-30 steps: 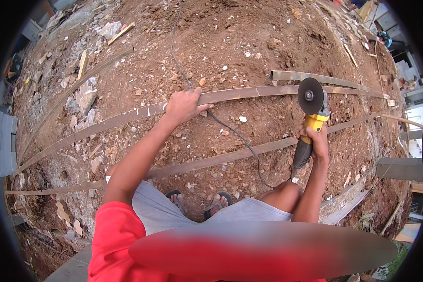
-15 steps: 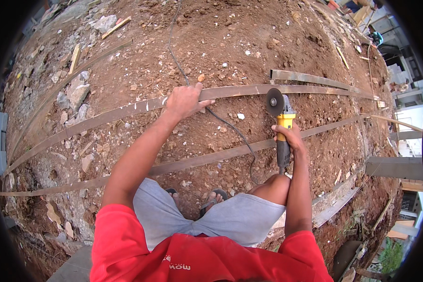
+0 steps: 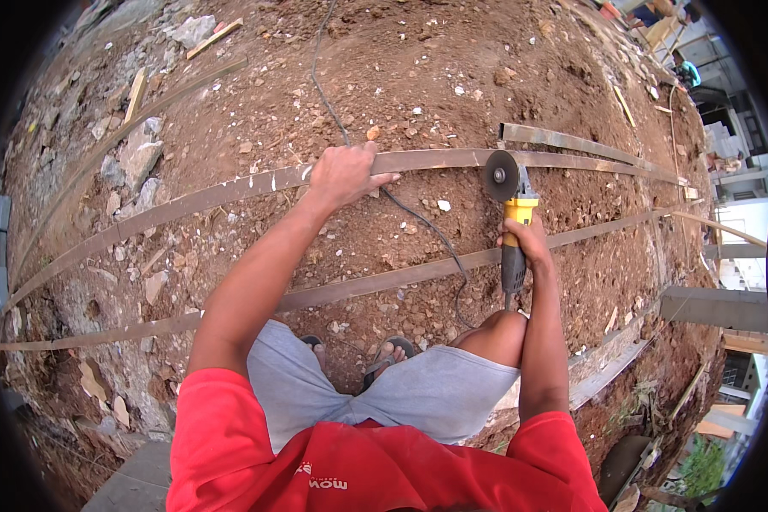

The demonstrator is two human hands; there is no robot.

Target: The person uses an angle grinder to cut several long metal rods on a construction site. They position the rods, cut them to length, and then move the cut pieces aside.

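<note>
My left hand (image 3: pixel 343 177) is closed over a long brown metal bar (image 3: pixel 435 160) that runs across the ground in front of me, thumb pointing right along its near side. In my right hand (image 3: pixel 529 241) is a yellow and black angle grinder (image 3: pixel 520 210), upright in the picture with its disc end away from me. The dark cutting disc (image 3: pixel 501 176) overlaps the bar to the right of my left hand. Whether it touches the metal or spins, I cannot tell. The grinder's rear end is near my right knee.
A second long metal bar (image 3: pixel 384 284) lies nearer me, before my feet. A shorter hollow bar (image 3: pixel 572 142) rests beyond the held one. A black cord (image 3: pixel 431 229) loops across the rocky soil to the grinder. Wood strips (image 3: pixel 136 96) and rubble lie far left; another person (image 3: pixel 684 70) is far right.
The grinder has moved slightly forward, so its disc covers more of the bar. My left hand keeps its hold, and the whole view has shifted a little.
</note>
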